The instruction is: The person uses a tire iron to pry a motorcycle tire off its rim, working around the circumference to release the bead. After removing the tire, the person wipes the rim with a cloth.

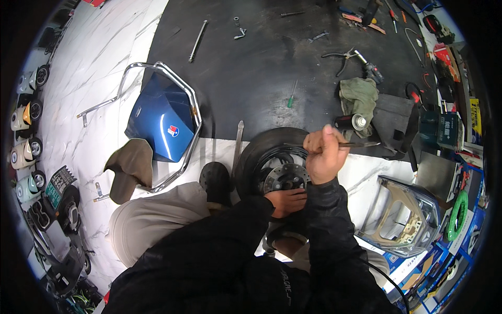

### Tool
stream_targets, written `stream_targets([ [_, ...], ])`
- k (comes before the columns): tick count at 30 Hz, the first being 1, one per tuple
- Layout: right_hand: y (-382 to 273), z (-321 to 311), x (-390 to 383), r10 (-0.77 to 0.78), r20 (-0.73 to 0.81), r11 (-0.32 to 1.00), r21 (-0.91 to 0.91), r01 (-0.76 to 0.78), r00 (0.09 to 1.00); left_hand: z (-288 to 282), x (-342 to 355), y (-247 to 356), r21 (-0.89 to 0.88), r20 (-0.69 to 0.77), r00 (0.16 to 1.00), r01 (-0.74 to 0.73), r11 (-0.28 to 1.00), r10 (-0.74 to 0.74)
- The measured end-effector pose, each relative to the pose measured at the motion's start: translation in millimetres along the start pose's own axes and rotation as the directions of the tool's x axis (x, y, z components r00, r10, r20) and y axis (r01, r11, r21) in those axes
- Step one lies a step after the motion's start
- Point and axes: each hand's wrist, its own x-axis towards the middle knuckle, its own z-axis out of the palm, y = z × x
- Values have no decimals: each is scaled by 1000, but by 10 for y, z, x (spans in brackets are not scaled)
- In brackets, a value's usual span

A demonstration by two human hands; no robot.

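Across the near edge of the black mat (246, 99), partly on the white marbled floor (361, 170), lies a wheel (285, 184) with its tyre (248, 159) fitted and its brake disc (272, 181) facing up. It is judged fairly heavy for its size, with a rigid metal centre and stiff, resilient rubber that should resist bending by hand. The tyre appears to offer the surest hold, on opposite sides; the disc is likely hard-edged and possibly slick, and is better left unloaded.

The left hand (286, 202) rests on the near right part of the wheel, beside the disc, with fingers extended and nothing seen in its grasp; what lies beneath the palm is hidden. The right hand (327, 152) is closed in a fist around a slim metal bar (364, 144), above the wheel's far right side. Whether the bar's left end touches the wheel cannot be determined. The bar is judged stiff and light, suited to a firm mid-length grip.

A second metal bar (239, 138) lies just left of the tyre, crossing the mat's near edge. A spray can (349, 122) is near the right hand, by that same edge.
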Motion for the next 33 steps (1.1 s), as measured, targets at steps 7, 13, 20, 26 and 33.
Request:
stream_targets([
  [7, 658, 5, 45, 61, -234, 979, -174, -103, 970, 70, 24, 87, -627, 134, 909, 386, 676, -395],
  [13, 481, -122, -98, -28, -87, 994, -105, 19, 996, -67, 131, 47, -39, 345, 935, 103, 994, -84],
  [20, 886, -141, 115, 84, -239, 943, -296, -155, 967, -101, 149, 53, -546, 354, 852, 523, 654, -386],
  [26, 494, -185, 37, 46, -180, 993, 115, -26, 983, 56, 80, 14, -96, 261, 962, 108, 990, -80],
  [33, 330, -188, 426, 167, -372, 985, 34, -167, 913, -9, 107, 2, -4, 192, 979, 70, 998, -68],
])
